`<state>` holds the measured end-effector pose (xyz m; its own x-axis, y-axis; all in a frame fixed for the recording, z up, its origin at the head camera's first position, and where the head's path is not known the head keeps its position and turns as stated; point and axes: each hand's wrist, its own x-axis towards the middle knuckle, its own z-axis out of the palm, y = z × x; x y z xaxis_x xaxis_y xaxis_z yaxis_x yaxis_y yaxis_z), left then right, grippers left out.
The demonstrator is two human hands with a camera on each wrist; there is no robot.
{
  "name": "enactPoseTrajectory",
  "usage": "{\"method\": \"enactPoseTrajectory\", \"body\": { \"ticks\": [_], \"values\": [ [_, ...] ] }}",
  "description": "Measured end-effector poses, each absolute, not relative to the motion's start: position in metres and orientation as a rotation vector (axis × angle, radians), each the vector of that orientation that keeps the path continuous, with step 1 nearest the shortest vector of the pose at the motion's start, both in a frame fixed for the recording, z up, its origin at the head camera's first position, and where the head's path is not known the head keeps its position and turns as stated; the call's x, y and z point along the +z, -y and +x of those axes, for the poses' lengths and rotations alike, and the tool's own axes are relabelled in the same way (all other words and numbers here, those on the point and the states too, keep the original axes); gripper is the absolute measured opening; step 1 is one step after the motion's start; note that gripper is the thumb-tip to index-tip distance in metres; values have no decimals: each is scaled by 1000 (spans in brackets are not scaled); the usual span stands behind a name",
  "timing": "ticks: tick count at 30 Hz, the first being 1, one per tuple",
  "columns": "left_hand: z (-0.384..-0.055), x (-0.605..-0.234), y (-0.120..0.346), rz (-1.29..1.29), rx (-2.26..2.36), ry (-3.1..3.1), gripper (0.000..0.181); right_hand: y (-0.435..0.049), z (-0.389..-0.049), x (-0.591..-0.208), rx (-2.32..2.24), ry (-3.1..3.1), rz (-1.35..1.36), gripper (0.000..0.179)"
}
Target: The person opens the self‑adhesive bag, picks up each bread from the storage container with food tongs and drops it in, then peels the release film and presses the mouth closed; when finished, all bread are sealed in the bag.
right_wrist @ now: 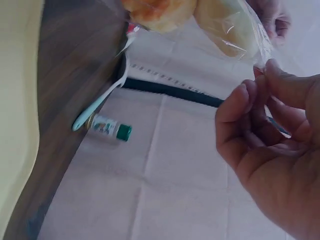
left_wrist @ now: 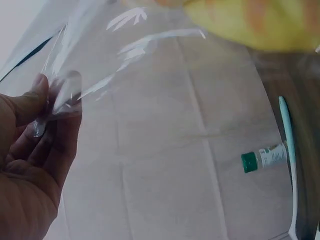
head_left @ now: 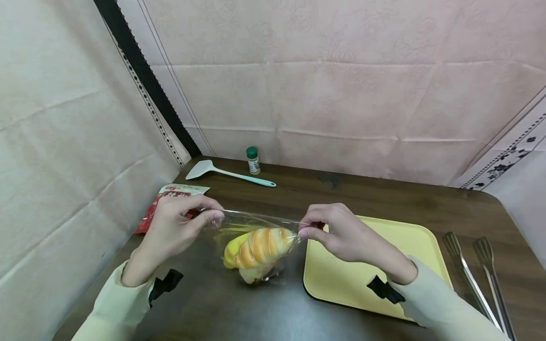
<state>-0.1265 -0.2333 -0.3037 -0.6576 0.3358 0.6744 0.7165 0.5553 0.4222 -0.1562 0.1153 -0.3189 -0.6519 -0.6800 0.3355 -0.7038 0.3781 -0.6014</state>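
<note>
A clear plastic bag (head_left: 281, 224) with several bread rolls (head_left: 261, 247) inside hangs above the table between both hands. My left hand (head_left: 181, 227) pinches one upper corner of the bag between thumb and fingers. At the opposite corner, my right hand (head_left: 337, 229) pinches the film the same way. The top edge of the bag is stretched between them. In the left wrist view, the film (left_wrist: 65, 95) is gathered at the thumb of the left hand (left_wrist: 35, 145). The right wrist view shows the rolls (right_wrist: 227, 27) beyond the right hand (right_wrist: 275, 130).
A yellow tray (head_left: 384, 284) lies under the right forearm. Two metal tongs (head_left: 490, 274) lie at the right. Behind stand a green-capped shaker bottle (head_left: 253, 161) and a pale blue spatula (head_left: 230, 173). A red and white packet (head_left: 147, 215) lies behind the left hand. Cloth walls (head_left: 332, 104) surround the table.
</note>
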Motion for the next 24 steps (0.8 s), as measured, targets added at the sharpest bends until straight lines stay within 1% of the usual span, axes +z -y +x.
{"method": "enactPoseTrajectory", "body": {
  "ticks": [3,7,10,13,16,20,24],
  "values": [
    [-138,-310,234,-834,-1004,2362,21,-114,-161,-319,1175,2711,1225,9],
    [-173,-330,230,-760,-1007,2615,2,-107,-185,-330,1125,2953,1044,16],
    [-204,-346,228,-671,-1048,2789,4,-102,-209,-344,1073,3078,949,20],
    [-234,-362,226,-618,-1101,2894,5,-100,-229,-357,1028,3162,878,18],
    [-255,-374,225,-595,-1083,2939,6,-100,-244,-367,997,3212,822,18],
    [-268,-385,229,-552,-1108,2963,10,-95,-255,-375,980,3234,774,19],
    [-273,-397,235,-495,-1177,3002,12,-83,-262,-380,957,3285,760,29]
  ]
}}
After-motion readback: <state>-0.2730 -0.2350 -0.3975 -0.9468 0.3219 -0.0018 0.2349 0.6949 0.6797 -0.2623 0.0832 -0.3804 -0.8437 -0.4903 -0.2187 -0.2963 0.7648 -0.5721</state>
